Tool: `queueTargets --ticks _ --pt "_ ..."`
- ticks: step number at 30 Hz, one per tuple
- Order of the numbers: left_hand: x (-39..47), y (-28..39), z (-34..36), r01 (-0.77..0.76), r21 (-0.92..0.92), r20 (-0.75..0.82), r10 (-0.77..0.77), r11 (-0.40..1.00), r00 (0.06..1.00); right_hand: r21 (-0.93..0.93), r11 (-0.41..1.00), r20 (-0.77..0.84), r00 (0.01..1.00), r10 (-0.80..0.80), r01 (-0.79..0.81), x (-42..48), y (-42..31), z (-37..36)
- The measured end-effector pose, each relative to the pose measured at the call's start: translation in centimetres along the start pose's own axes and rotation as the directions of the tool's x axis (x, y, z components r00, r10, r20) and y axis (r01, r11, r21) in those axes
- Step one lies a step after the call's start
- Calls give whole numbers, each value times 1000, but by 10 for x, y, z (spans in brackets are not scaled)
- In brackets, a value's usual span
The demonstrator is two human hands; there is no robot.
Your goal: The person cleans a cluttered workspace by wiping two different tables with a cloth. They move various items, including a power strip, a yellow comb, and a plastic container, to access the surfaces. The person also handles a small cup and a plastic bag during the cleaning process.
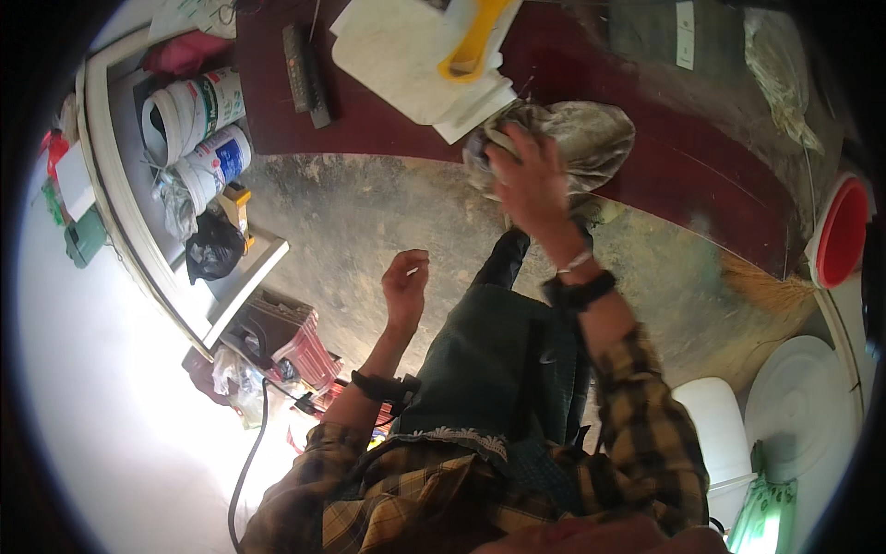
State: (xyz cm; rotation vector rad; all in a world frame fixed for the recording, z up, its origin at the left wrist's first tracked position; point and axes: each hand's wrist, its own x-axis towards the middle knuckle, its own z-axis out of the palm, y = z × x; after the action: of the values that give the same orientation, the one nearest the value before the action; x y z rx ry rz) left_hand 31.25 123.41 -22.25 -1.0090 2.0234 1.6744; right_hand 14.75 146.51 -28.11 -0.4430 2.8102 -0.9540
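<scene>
My right hand point(526, 176) is at the front edge of a dark red table, its fingers closed over a bunched grey cloth point(588, 142). Part of that cloth lies on the tabletop, and part hangs over the edge. Motion blurs the fingers slightly. Lower and to the left, my left hand point(405, 289) is raised above the floor with its fingers curled. A small white spot shows between its thumb and fingers; whether it is an object or a gap I cannot tell. White sheets point(408, 69) lie just beyond the cloth, with a yellow plastic object point(474, 41) on top.
The dark red table point(692, 187) curves across the front. Remote controls point(297, 69) rest on its left part. White plastic buckets point(208, 166) and a black bag point(214, 247) fill a shelf at left. A red-lined basin point(841, 232) and straw broom point(765, 280) stand at right.
</scene>
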Motion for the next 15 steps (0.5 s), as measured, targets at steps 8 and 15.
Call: queueTargets --ticks 8,15 --pt "-8 -34 -36 55 -40 -83 -59 998 995 -300 738 -343 791 507 -604 -73 196 -147" --pt "10 20 68 -22 -253 159 64 967 985 -300 951 24 996 84 -73 -30 39 -8"
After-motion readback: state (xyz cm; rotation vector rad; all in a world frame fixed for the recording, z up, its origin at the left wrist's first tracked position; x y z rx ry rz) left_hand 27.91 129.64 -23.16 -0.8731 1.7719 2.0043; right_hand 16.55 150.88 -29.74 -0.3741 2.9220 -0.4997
